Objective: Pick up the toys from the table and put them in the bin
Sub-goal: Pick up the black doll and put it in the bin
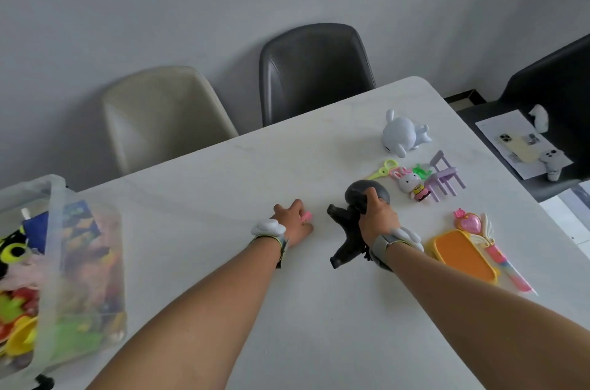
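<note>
The right hand (378, 217) was clamped around a dark toy figure (351, 220) with a round head, on the white table (223, 185). The left hand (292, 222) had its fingers curled on a small pink toy (306, 217) beside it. The clear bin (54, 249), full of toys, stood at the left edge. A white rabbit (404, 134), a purple chair (443, 177) and an orange tray (464, 255) lay to the right.

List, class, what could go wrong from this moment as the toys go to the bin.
The right hand holds the black figure by its neck; its legs dangle and might snag the bin rim. The small pink toy in the left hand may slip. The bin looks nearly full, so toys could spill.
</note>
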The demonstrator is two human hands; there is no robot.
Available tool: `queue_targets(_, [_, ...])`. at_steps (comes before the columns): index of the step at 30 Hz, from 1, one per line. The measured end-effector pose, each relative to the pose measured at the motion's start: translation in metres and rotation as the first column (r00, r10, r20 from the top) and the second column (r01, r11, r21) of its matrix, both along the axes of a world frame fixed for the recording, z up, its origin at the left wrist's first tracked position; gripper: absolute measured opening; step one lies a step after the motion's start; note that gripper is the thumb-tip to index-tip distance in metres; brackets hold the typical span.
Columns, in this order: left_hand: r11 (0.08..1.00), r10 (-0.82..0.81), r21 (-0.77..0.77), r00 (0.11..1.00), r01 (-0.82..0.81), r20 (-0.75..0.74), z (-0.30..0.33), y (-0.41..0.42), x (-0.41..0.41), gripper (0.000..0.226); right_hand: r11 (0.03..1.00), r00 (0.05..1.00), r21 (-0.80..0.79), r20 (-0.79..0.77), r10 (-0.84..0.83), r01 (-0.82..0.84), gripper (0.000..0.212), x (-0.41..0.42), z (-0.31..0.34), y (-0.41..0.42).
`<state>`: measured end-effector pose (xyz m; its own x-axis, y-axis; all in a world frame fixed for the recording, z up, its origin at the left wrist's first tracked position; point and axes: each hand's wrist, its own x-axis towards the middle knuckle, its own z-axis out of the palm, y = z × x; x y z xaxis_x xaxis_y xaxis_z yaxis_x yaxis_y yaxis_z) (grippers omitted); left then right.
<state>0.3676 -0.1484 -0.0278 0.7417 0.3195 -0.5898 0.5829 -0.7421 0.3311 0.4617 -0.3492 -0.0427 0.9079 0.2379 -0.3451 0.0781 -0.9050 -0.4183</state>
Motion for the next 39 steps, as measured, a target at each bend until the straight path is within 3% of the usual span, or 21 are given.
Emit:
queue_targets(9, [0.987, 0.138, 0.057, 0.977, -0.149, 0.162, 0.053, 0.041, -0.048, 0.018, 0.981, 0.995, 0.174, 0.051, 0.082, -0.090, 0.039, -0.031, 0.059, 0.052])
queue_targets(18, [0.948, 0.265, 0.095, 0.920, -0.303, 0.288, 0.103, 0.114, -0.106, 0.021, 0.921, 0.971, 0.318, 0.155, 0.184, -0.226, 0.025, -0.075, 0.117, 0.144])
queue_targets(23, [0.909, 0.338, 0.100, 0.858, -0.404, 0.387, 0.135, 0.165, -0.158, 0.018, 0.880, 0.938, 0.371, 0.287, 0.194, -0.296, 0.019, -0.114, 0.137, 0.208])
queue_targets(28, [0.850, 0.412, 0.113, 0.782, -0.515, 0.467, 0.157, 0.223, -0.220, 0.019, 0.842, 0.939, 0.418, 0.199, 0.282, -0.341, 0.026, -0.157, 0.164, 0.277])
queue_targets(32, [0.762, 0.445, 0.195, 0.719, -0.617, 0.534, 0.168, 0.263, -0.267, 0.021, 0.783, 0.911, 0.467, 0.237, 0.338, -0.412, 0.026, -0.195, 0.182, 0.330])
queue_targets(39, [0.637, 0.597, 0.197, 0.639, -0.745, 0.485, 0.161, 0.337, -0.353, 0.031, 0.686, 0.841, 0.486, 0.299, 0.451, -0.541, 0.029, -0.278, 0.204, 0.416])
